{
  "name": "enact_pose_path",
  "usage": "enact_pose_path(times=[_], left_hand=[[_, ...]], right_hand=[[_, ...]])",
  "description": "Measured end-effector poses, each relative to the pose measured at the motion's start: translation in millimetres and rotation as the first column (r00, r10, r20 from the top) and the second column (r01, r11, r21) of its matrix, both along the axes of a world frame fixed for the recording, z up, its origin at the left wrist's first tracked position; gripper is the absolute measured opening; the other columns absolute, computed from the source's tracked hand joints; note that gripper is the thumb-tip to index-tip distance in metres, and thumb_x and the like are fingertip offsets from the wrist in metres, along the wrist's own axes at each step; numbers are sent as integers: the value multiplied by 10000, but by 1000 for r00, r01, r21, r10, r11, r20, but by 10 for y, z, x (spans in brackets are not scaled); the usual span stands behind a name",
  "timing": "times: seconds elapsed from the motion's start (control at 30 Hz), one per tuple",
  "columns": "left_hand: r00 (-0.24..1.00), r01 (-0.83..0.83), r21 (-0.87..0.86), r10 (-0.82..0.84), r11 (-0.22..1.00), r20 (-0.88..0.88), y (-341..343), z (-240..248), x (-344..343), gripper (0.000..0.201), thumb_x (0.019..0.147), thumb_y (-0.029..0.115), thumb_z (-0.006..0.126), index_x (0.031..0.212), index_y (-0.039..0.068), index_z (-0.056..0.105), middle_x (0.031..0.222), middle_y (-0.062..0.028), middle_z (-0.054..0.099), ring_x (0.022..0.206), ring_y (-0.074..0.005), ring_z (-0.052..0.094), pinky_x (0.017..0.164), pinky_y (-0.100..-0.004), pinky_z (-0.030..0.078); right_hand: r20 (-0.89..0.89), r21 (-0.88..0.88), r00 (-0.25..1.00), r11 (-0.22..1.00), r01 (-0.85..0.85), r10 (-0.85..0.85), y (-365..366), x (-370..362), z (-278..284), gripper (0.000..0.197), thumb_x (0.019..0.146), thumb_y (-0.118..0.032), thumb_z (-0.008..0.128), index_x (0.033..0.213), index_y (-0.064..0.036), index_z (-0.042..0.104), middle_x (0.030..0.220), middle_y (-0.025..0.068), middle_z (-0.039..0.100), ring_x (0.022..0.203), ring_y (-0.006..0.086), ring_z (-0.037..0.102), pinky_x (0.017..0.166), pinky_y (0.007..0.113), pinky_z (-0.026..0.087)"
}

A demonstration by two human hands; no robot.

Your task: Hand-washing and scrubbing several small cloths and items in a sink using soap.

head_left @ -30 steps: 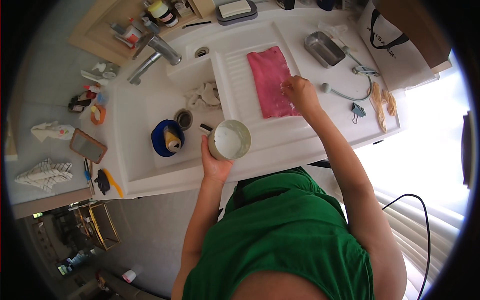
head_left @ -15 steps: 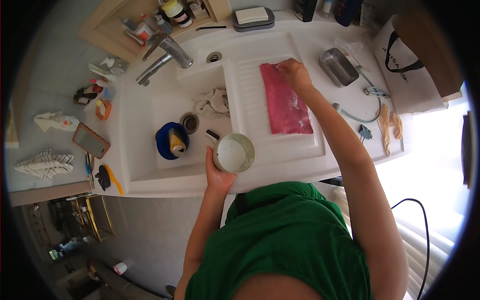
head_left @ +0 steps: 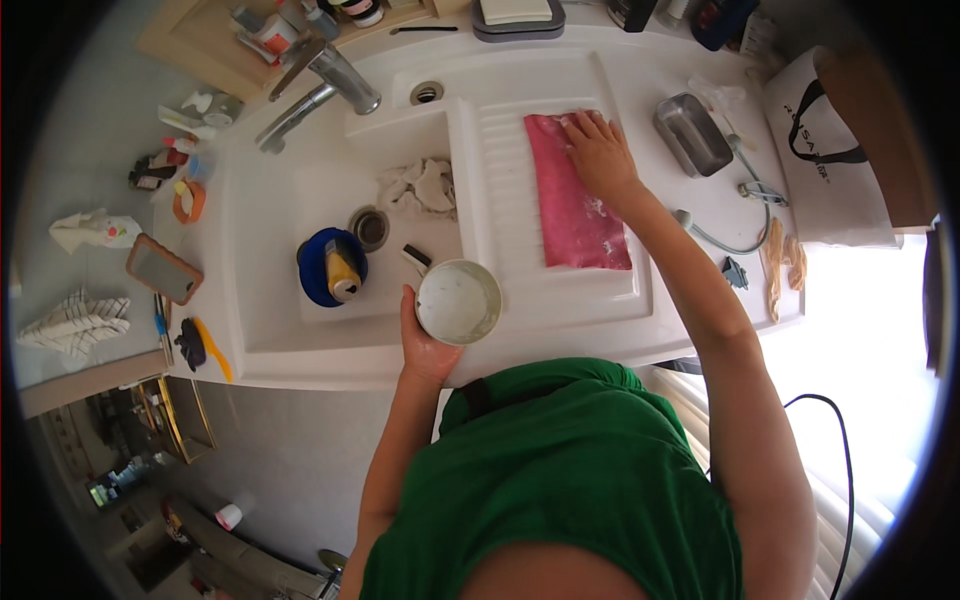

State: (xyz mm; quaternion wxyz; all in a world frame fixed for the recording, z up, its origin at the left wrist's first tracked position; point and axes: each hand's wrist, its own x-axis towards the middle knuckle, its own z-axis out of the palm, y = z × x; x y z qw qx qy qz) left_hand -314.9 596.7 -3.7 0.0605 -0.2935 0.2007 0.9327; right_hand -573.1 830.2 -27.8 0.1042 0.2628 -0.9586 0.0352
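Note:
In my left hand (head_left: 428,352) is a round pale bowl (head_left: 459,302) with white residue inside, held above the sink's front edge. The dark end of a handle or brush (head_left: 416,257) sticks out beside the bowl's rim; I cannot tell whether it belongs to the bowl. My right hand (head_left: 602,160) lies flat, fingers stretched, on the far right part of a pink-red cloth (head_left: 570,215). White smears mark the cloth, which is spread on the ribbed drainboard (head_left: 495,190).
A blue bowl (head_left: 308,270) holding a yellow can (head_left: 343,275) and a crumpled whitish rag (head_left: 420,188) lie in the sink basin. The faucet (head_left: 335,85) reaches over it. Right of the cloth are a metal tray (head_left: 692,135), a hose (head_left: 735,240) and a paper bag (head_left: 830,150).
My right hand has gone from pinched fingers at the cloth's far edge to lying flat on it. The left hand still holds the bowl. The whole view has shifted slightly.

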Motion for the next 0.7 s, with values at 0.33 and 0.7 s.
enact_pose_path(times=[0.33,0.7], left_hand=[[1000,21,16,-21,1000,-1,20,30,-17,730,914,664,294,1332,86,449,1209,-175,579,1008,-456,592,742,-489,516],[997,68,9,-68,998,-21,-58,11,-31,734,907,670,309,1353,101,436,1251,-168,563,1045,-452,582,763,-477,508]], right_hand=[[-33,-138,991,981,-134,131,-159,757,112,368,928,-232,497,1234,-44,577,1331,152,524,1250,287,466,1040,407,362],[521,-36,848,990,133,-95,-288,1049,541,209,830,-236,633,926,-52,656,865,147,663,754,318,646,671,447,502]])
